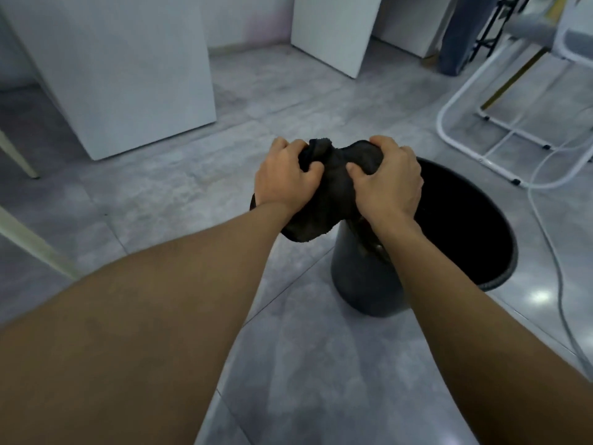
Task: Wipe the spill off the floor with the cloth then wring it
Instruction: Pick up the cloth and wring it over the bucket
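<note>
A dark cloth (333, 181) is bunched between both of my hands, held in the air over the near left rim of a black bucket (362, 284). My left hand (285, 178) is shut on the cloth's left part and my right hand (388, 181) on its right part. Loose ends of the cloth hang down below my wrists, one over the bucket's side. The grey tiled floor (179, 194) around the bucket shows no clear spill in this view.
White cabinet panels (128, 75) stand to the left and at the back (333, 30). A white tubular chair frame (481, 130) and a white cable (552, 245) lie to the right of the bucket. Pale table legs (29, 239) are at the far left.
</note>
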`<state>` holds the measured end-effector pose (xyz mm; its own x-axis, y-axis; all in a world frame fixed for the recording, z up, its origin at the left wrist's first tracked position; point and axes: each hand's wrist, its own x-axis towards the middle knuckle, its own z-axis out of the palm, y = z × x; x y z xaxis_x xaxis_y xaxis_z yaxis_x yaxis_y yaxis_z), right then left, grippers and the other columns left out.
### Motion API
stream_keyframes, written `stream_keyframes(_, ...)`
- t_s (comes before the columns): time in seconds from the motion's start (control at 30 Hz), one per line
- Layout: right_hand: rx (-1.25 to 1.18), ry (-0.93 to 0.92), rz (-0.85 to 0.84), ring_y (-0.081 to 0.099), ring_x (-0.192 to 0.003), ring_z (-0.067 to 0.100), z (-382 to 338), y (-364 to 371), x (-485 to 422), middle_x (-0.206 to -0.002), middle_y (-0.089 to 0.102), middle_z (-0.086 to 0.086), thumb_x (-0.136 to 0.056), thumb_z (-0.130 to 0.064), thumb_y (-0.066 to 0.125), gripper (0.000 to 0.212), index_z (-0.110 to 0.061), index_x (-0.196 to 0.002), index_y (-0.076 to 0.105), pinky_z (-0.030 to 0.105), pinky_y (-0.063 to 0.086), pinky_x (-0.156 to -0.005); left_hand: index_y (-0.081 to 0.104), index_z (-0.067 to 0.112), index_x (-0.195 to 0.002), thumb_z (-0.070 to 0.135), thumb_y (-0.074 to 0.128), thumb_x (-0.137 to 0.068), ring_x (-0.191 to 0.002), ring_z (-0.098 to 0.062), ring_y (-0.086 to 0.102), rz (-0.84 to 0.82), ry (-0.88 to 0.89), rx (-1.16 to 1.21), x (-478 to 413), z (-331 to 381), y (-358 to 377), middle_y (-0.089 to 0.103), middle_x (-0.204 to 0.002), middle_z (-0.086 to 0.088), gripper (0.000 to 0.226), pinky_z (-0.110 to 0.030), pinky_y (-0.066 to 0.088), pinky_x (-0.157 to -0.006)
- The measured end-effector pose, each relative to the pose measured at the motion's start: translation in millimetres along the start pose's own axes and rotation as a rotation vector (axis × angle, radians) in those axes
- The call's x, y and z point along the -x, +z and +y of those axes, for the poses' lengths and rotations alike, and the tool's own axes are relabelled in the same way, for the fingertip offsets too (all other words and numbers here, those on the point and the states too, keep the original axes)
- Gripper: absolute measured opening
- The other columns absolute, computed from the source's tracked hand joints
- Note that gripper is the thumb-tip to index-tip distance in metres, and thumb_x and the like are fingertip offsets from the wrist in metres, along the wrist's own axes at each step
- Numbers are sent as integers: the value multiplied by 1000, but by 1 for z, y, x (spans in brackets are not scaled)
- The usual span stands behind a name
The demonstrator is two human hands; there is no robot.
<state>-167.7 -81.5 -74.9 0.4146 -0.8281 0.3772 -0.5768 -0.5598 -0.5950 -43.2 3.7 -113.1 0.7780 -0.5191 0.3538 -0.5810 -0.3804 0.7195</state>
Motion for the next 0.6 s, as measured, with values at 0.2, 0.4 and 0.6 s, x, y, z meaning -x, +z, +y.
stream_keyframes(0.2,32,279,-184,52,-124,41,28,3,0,-141,46,16,-95,-50,67,58,-29,-146,49,46,44,-98,36,21,-151,46,60,-92,-125,-35,50,-132,-39,-239,-1,8,17,50,-142,-9,69,-47,42,-99)
stream_keyframes(0.4,-62,120,-269,48,-131,37,16,15,8,-149,44,17,-105,-44,47,50,-14,-146,46,45,41,-100,46,22,-147,64,43,-94,-126,-35,54,-359,-237,-109,6,0,20,52,-144,-11,68,-41,45,-96)
stream_keyframes(0.6,-31,210,-557,53,-117,39,4,33,17,-142,51,24,-105,-56,35,78,1,-155,18,44,39,-93,60,19,-82,26,40,-102,-90,-33,62,-468,-134,1,11,1,17,67,-93,-9,29,-38,45,-72)
